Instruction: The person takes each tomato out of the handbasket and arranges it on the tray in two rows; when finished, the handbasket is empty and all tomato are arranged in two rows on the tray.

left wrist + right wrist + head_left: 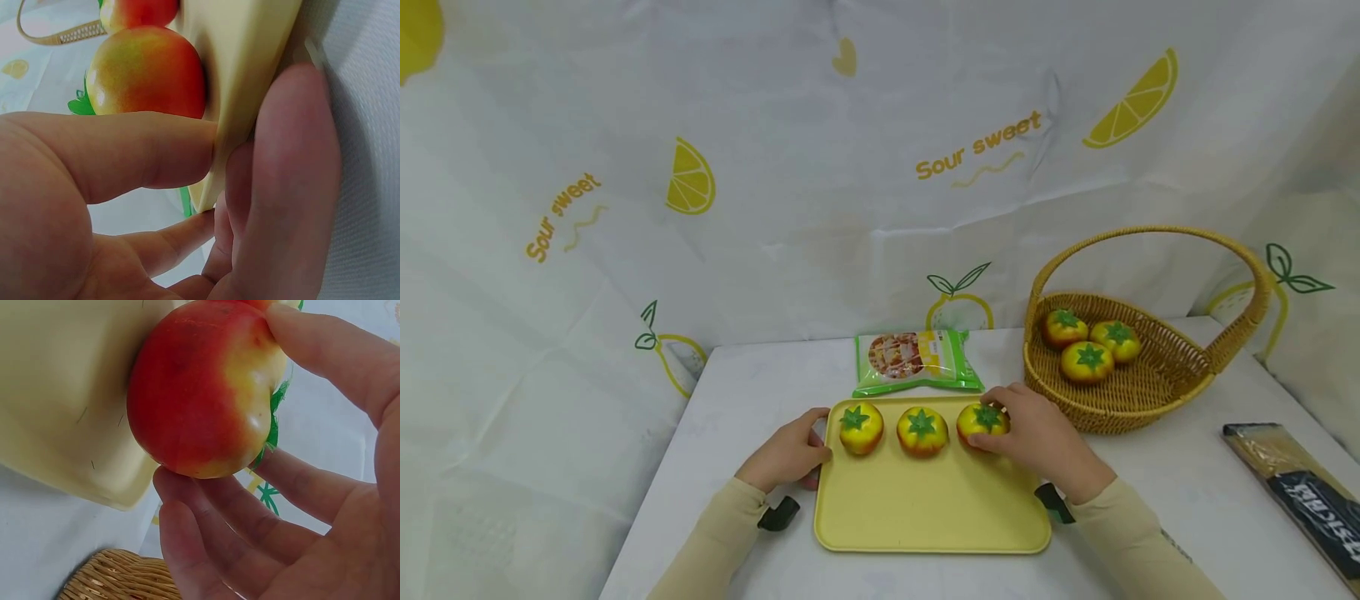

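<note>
right hand (1047, 435) grasps the rightmost tomato-like model fruit (973, 424), at the far right corner of the yellow tray (932, 510). left hand (786, 453) pinches the tray's left rim. fruit judged light, firm, slightly slippery from its gloss; best held round the widest part, clear of the leafy top (986, 417).

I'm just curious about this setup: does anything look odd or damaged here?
Only a small thing: thin dark slivers on the yellow tray, near the held fruit, look like stray debris, perhaps shed from its frayed green top. Nothing looks spilled.
</note>
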The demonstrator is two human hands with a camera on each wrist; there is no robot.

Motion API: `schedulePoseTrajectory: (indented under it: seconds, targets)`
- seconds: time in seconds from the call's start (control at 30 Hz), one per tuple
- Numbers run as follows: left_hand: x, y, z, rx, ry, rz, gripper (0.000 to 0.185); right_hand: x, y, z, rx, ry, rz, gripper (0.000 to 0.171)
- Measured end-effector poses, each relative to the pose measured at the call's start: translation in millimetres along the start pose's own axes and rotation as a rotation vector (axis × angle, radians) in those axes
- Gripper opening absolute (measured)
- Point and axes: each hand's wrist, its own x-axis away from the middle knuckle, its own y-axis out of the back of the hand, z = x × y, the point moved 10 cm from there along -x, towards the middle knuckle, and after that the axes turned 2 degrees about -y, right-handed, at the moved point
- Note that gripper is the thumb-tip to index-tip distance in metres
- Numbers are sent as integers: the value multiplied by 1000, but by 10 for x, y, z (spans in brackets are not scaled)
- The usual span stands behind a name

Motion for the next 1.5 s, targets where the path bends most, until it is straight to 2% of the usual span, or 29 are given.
schedulePoseTrajectory:
  seconds: [0.23, 0.37, 0.57, 0.67, 0.77, 0.93, 1.07, 1.3, 1.5]
  targets:
    - [-26, 5, 0, -13, 1, -2, 72, -12, 38, -14, -14, -9, 9, 66]
    - [-18, 20, 9, -27, 9, -10, 71, -22, 175, -24, -52, -12, -5, 68]
    - [-12, 29, 30, -32, 14, -11, 71, 1, 605, -216, -74, -6, -133, 63]
    - [-12, 38, 52, -35, 18, -16, 71, 7, 828, -390, -68, -10, -206, 61]
    - [-5, 58, 74, -25, 22, -25, 71, -17, 958, -616, -64, -39, -249, 63]
    - [26, 83, 122, -13, 28, -37, 72, -106, 943, -980, -49, -102, -250, 71]
    - [33, 70, 149, -13, 28, -36, 72, -141, 859, -1155, -31, -128, -239, 74]
    - [-3, 35, 117, -2, 15, -29, 71, -174, 834, -1263, 16, -148, -227, 75]
    - [-22, 16, 40, -13, 7, -19, 71, -212, 833, -1307, 54, -145, -174, 74]
